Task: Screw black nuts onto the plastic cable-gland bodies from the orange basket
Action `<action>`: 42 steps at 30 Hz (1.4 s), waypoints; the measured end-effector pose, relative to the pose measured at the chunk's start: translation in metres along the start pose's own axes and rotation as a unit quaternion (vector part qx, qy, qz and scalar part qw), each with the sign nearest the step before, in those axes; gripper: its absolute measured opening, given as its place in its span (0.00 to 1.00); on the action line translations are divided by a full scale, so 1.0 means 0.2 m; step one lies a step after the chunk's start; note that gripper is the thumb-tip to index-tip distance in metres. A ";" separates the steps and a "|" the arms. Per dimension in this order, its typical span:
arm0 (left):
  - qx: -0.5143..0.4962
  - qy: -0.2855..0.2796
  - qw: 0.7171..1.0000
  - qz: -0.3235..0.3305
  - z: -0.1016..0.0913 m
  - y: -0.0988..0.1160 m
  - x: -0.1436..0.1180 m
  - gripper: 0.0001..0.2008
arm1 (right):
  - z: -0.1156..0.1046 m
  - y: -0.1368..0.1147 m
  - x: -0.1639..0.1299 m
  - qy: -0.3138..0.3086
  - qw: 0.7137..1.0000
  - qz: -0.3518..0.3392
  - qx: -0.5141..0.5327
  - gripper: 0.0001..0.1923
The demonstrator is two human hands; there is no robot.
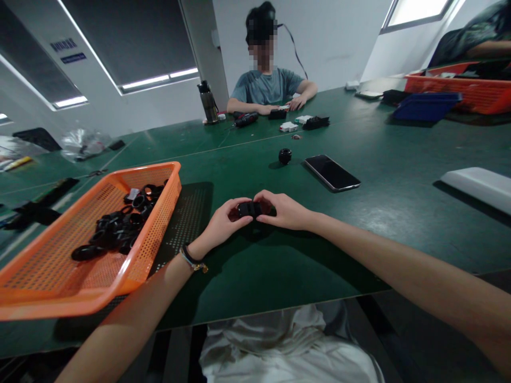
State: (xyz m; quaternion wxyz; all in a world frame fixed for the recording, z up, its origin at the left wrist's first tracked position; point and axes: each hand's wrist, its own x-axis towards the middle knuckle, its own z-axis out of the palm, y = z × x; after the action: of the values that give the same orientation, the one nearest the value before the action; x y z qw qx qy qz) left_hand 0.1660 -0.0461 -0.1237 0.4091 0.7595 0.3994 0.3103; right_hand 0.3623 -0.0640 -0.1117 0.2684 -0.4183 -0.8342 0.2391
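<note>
My left hand [223,223] and my right hand [285,210] meet over the green table [279,266], both pinching one small black part [249,209] between their fingertips. The part sits just above the table top; its exact shape is partly hidden by my fingers. To the left lies an orange mesh basket [51,271] that holds several black rings [120,226]. A bracelet circles my left wrist.
A round black part [285,156] and a dark phone [332,172] lie beyond my hands. A person across the table [265,88] handles small parts beside a bottle [208,102]. A blue tray [425,106], an orange crate [475,90] and a white object [479,186] occupy the right.
</note>
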 end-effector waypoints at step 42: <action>-0.003 -0.001 1.000 0.006 0.00 -0.01 0.00 0.22 | 0.01 0.01 0.01 -0.015 1.000 0.025 -0.011 0.11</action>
State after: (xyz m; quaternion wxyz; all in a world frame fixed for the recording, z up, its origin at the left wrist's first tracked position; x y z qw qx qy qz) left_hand 0.1656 -0.0454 -0.1255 0.4095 0.7609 0.3940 0.3133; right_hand 0.3611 -0.0617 -0.1136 0.2456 -0.4384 -0.8298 0.2427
